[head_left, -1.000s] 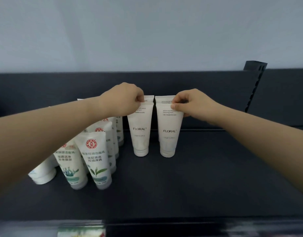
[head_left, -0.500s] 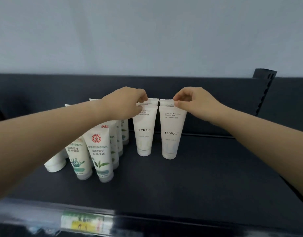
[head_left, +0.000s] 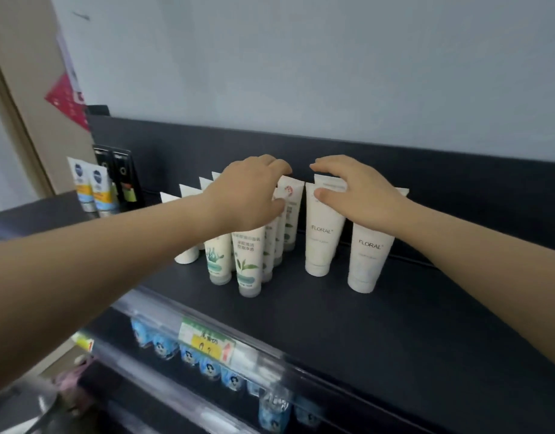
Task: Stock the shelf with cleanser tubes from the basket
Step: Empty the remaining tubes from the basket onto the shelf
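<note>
I see the tubes [head_left: 323,233] standing cap-down mid-frame on the shelf [head_left: 395,324]. My left hand [head_left: 248,195] and right hand [head_left: 360,192] rest spread, fingers loose, atop them; bare shelf stretches lower right.

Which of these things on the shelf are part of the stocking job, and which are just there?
Job: FLORAL tubes, green-leaf tubes, shelf, left hand, right hand.
Just there: black tubes, blue-capped tubes, price tag.

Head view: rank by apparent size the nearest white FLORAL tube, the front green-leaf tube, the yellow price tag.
1. Nearest white FLORAL tube
2. Front white green-leaf tube, slightly smaller; partly hidden by the left hand, so unsure
3. Yellow price tag, clearly smallest
</note>
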Demonstrator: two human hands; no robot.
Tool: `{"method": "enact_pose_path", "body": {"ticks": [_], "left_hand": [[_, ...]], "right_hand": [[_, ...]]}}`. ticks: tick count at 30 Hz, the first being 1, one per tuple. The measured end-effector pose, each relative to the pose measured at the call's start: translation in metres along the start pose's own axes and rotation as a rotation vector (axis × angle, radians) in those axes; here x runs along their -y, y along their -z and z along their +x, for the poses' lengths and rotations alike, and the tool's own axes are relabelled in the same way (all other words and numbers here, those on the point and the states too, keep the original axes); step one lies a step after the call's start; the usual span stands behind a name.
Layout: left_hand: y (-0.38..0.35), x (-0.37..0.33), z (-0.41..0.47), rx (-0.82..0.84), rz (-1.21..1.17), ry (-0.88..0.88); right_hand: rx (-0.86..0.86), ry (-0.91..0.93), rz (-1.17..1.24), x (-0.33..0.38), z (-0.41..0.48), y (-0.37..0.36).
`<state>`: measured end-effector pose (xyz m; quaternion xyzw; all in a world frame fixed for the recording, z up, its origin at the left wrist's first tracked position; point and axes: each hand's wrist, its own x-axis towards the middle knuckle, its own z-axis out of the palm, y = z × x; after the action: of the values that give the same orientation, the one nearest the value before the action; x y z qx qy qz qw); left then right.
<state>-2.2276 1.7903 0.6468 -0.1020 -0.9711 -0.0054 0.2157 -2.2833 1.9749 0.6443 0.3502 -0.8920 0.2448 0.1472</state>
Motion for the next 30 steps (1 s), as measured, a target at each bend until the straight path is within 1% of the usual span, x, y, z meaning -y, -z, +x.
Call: {"method": "enact_pose_path", "body": {"ticks": [5, 10, 16, 21, 26, 30], "left_hand": [[0.024, 0.033, -0.043, -0.045, 0.02, 0.171], [0.048, 0.086, -0.102, -0.05, 0.158, 0.306], [0.065, 0.149, -0.18, 0.029, 0.259, 0.466], [0.08, 0.211, -0.262, 0.106, 0.296, 0.596], [0.088, 0.279, -0.343, 0.177, 0.309, 0.693], [0.081, 0.32, -0.395, 0.212, 0.244, 0.78]], "right_hand": [[0.042, 0.146, -0.006, 0.045, 0.023, -0.026], [0.082, 0.28, -0.017, 0.108, 0.045, -0.062], [0.116, 0.42, 0.04, 0.194, 0.06, -0.113], [0.203, 0.519, 0.093, 0.283, 0.073, -0.181], [0.292, 0.565, 0.126, 0.37, 0.076, -0.257], [0.369, 0.579, 0.136, 0.418, 0.075, -0.312]]}}
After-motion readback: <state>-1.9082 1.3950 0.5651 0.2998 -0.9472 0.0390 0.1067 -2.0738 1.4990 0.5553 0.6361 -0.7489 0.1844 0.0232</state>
